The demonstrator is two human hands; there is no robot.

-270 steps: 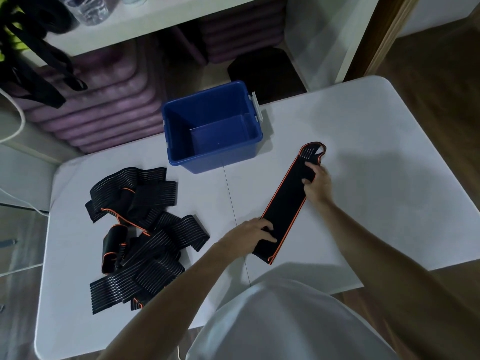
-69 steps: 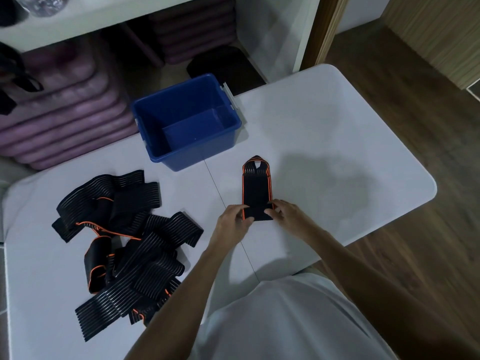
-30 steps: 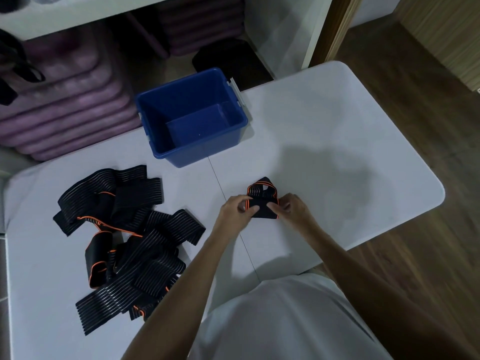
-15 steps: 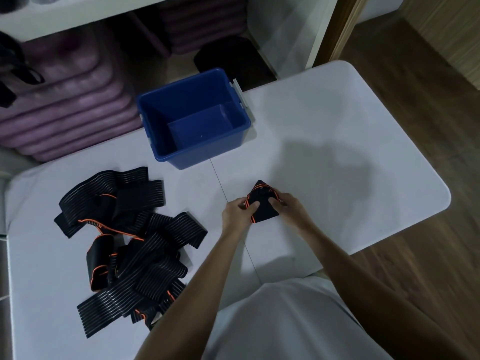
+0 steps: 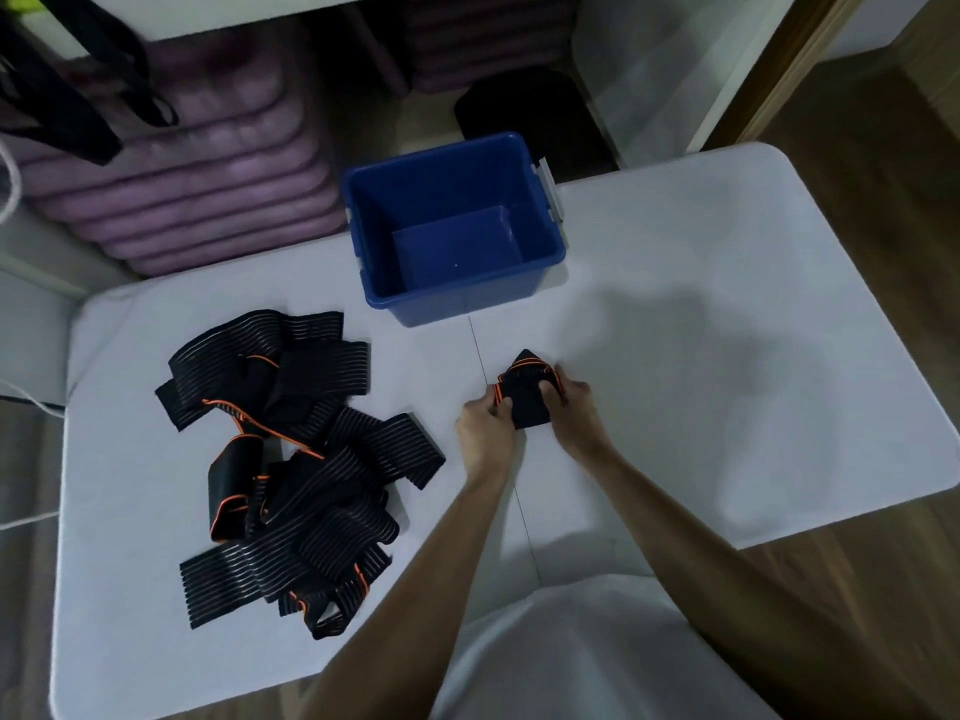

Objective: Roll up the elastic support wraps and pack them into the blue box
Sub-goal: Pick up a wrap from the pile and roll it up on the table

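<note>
First wrap [image 5: 524, 394] nearly rolled: a compact black bundle with orange edging, pinched between the left hand [image 5: 485, 428] and right hand [image 5: 574, 413], both closed on it just above the white bench [image 5: 727, 356]. The blue box [image 5: 540, 220] stands empty beyond. The pile of unrolled wraps [image 5: 291, 459] (several, tangled) lies to the left; most of the task appears to remain.

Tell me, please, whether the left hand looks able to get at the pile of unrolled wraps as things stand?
Probably yes, once it lets go. The left hand is clamped with the right hand on the rolled wrap, but only bare table lies between it and the pile of unrolled wraps on its own side.
</note>
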